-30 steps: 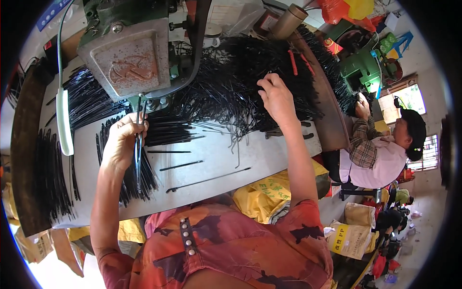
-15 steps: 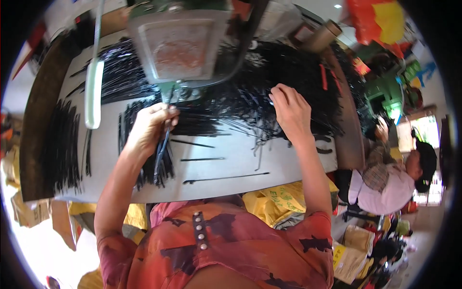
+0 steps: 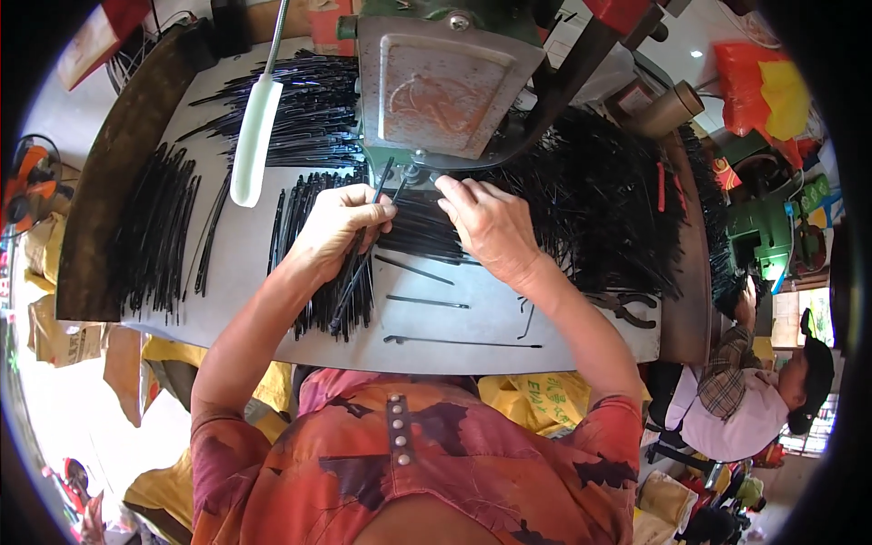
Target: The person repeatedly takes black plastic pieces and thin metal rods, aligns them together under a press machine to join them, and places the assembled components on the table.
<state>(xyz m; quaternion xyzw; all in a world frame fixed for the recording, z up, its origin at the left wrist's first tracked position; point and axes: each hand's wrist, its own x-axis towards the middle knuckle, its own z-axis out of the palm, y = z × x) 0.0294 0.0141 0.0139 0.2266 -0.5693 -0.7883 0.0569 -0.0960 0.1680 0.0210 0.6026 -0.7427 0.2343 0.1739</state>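
Beneath the head of a green and grey machine (image 3: 445, 100), my left hand (image 3: 341, 229) is closed around a couple of thin black strips (image 3: 349, 292). Their upper ends reach up to the machine's working point, and their lower ends hang over a neat bundle of similar strips (image 3: 313, 304). Opposite it, my right hand (image 3: 495, 227) is close to the same point, thumb and fingers drawn together. Whatever those fingertips may hold is too small to make out. Three loose strips (image 3: 463, 342) lie on the pale tabletop (image 3: 427, 322) between my forearms.
A large tangled heap of black strips (image 3: 599, 200) covers the right side. Sorted piles (image 3: 154, 236) lie left. A white lamp (image 3: 256, 145) hangs over the table. A plier-like tool (image 3: 622, 307) rests by the right rim (image 3: 686, 300). Another person (image 3: 736, 400) works farther right.
My right hand has moved left from over the tangled heap to the machine's working point. My left hand still grips strips below the machine. The whole view has shifted.
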